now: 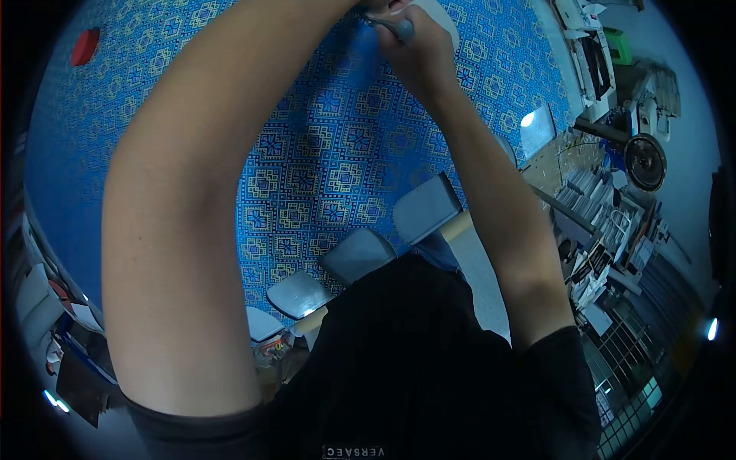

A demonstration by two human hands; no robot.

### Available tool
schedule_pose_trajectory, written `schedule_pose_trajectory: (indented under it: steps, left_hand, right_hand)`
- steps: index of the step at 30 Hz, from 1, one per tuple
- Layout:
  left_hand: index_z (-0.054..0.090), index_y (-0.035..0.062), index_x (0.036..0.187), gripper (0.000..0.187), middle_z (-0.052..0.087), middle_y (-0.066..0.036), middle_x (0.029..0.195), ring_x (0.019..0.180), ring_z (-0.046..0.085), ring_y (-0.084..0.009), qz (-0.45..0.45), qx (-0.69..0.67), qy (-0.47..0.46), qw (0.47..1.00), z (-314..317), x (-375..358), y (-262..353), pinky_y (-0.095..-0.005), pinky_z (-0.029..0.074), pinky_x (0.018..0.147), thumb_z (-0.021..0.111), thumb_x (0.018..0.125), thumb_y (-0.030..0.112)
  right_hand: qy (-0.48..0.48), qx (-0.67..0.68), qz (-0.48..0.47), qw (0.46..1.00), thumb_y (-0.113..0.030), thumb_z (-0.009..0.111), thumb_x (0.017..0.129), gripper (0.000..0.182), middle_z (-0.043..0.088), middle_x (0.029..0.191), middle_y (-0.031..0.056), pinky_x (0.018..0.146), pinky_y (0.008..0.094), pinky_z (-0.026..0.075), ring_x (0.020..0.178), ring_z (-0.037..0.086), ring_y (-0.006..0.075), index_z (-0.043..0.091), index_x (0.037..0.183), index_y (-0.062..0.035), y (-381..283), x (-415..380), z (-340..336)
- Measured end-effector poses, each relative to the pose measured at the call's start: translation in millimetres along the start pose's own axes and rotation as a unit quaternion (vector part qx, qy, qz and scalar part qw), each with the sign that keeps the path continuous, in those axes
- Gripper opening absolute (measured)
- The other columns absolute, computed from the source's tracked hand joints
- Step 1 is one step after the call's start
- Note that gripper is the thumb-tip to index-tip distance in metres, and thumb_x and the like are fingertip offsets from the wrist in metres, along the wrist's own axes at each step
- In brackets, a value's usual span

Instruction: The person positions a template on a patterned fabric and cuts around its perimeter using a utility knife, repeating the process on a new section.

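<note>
My right hand is at the top edge of the view, its fingers wrapped round a tool with a rounded grey handle end. The tool's working end is hidden. Just a small part of my left hand shows at the top edge, close to the right; its fingers are cut off. A pale, round-edged piece lies beside my right hand. Along the table's near edge are several grey pieces with rounded corners, among them a grey piece and a darker grey piece.
A blue patterned cloth covers the table. A red round object sits at the far left. Another grey piece lies at the right edge. Beyond it are a dark round disc, a green item and cluttered shelves.
</note>
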State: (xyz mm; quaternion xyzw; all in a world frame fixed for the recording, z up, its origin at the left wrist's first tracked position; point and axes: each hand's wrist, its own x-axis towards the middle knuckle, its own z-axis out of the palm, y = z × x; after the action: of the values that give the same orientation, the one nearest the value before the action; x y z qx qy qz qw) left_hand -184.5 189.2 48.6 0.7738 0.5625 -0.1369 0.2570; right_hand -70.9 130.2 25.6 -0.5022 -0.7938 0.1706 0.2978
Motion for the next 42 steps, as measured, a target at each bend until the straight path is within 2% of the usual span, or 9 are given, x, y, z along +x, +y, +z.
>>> schedule_pose_trajectory:
  steps: [5,8,10,19,26,29,32,39,42]
  left_hand:
    - [0.064,0.0049,0.126,0.053,0.066,-0.01,0.118,0.101,0.067,-0.024,-0.022,0.005,0.001,1.0,-2,0,5,-0.0364,0.057,0.087,0.085,0.079,0.019]
    - [0.064,0.0048,0.126,0.053,0.067,-0.01,0.118,0.101,0.068,-0.0239,-0.03,0.001,0.002,1.0,-2,4,10,-0.0363,0.057,0.086,0.085,0.08,0.019]
    - [0.064,0.0047,0.126,0.053,0.067,-0.01,0.117,0.101,0.068,-0.0239,-0.04,0.002,0.001,0.999,-2,4,15,-0.0363,0.058,0.086,0.085,0.08,0.019]
    - [0.064,0.0045,0.126,0.052,0.067,-0.01,0.117,0.099,0.068,-0.0236,-0.074,-0.231,0.097,0.965,11,-40,-34,-0.0362,0.058,0.086,0.085,0.081,0.019]
    - [0.047,-0.0021,0.141,0.06,0.068,-0.013,0.111,0.089,0.067,-0.0191,-0.252,-0.668,0.402,0.573,82,-181,-19,-0.0326,0.055,0.074,0.074,0.091,0.013]
    - [0.046,-0.0008,0.14,0.054,0.068,-0.011,0.107,0.088,0.067,-0.0175,-0.292,-0.669,0.425,0.535,125,-227,12,-0.033,0.057,0.071,0.071,0.093,0.01]
    - [0.05,0.0008,0.132,0.042,0.067,-0.01,0.103,0.083,0.067,-0.0162,-0.279,-0.731,0.458,0.422,158,-254,45,-0.0302,0.058,0.071,0.068,0.094,0.006]
    - [0.04,-0.0068,0.138,0.057,0.07,-0.016,0.107,0.086,0.071,-0.0204,-0.282,-0.751,0.411,0.434,146,-247,141,-0.0337,0.06,0.076,0.072,0.095,0.011]
    - [0.033,-0.0091,0.151,0.076,0.07,-0.018,0.111,0.1,0.069,-0.0261,-0.4,-0.482,0.389,0.676,185,-247,145,-0.0363,0.056,0.086,0.075,0.092,0.013]
  right_hand:
    - [-0.033,0.037,0.17,0.984,-0.029,0.077,0.094,0.025,0.074,0.087,0.0156,0.065,0.0417,0.057,0.077,0.075,0.0313,0.068,0.102,-0.0074,1,-76,-65]
    - [0.021,0.046,0.138,0.989,-0.025,0.077,0.095,0.022,0.073,0.088,0.011,0.065,0.0364,0.057,0.075,0.074,0.0242,0.068,0.104,-0.0061,26,-124,-94]
    - [0.025,0.143,0.233,0.962,-0.013,0.07,0.1,0.017,0.074,0.095,0.0097,0.074,0.0286,0.057,0.086,0.07,0.014,0.064,0.112,-0.0015,40,-147,-110]
    - [0.045,0.285,0.191,0.938,-0.004,0.063,0.102,0.019,0.073,0.099,0.0117,0.076,0.0284,0.059,0.089,0.074,0.0173,0.063,0.121,-0.0015,85,-147,-123]
    - [-0.123,0.37,0.13,0.912,-0.005,0.057,0.105,0.018,0.072,0.1,0.0118,0.08,0.0293,0.059,0.102,0.073,0.0193,0.058,0.122,0.0008,119,-148,-115]
    - [-0.127,0.402,0.064,0.904,-0.005,0.059,0.105,0.017,0.072,0.105,0.0128,0.084,0.0295,0.059,0.109,0.071,0.0204,0.057,0.121,0.0011,120,-151,-111]
    - [-0.146,0.406,0.027,0.902,-0.005,0.06,0.104,0.017,0.072,0.115,0.0147,0.085,0.0285,0.057,0.112,0.07,0.0194,0.056,0.12,0.0003,127,-151,-113]
    - [-0.171,0.343,0.02,0.924,-0.007,0.061,0.105,0.016,0.074,0.119,0.0142,0.081,0.027,0.056,0.106,0.072,0.0162,0.058,0.119,-0.0021,130,-148,-115]
    - [-0.183,0.283,-0.024,0.941,-0.007,0.063,0.103,0.015,0.074,0.117,0.0132,0.082,0.0288,0.056,0.105,0.072,0.0191,0.061,0.117,-0.003,122,-149,-110]
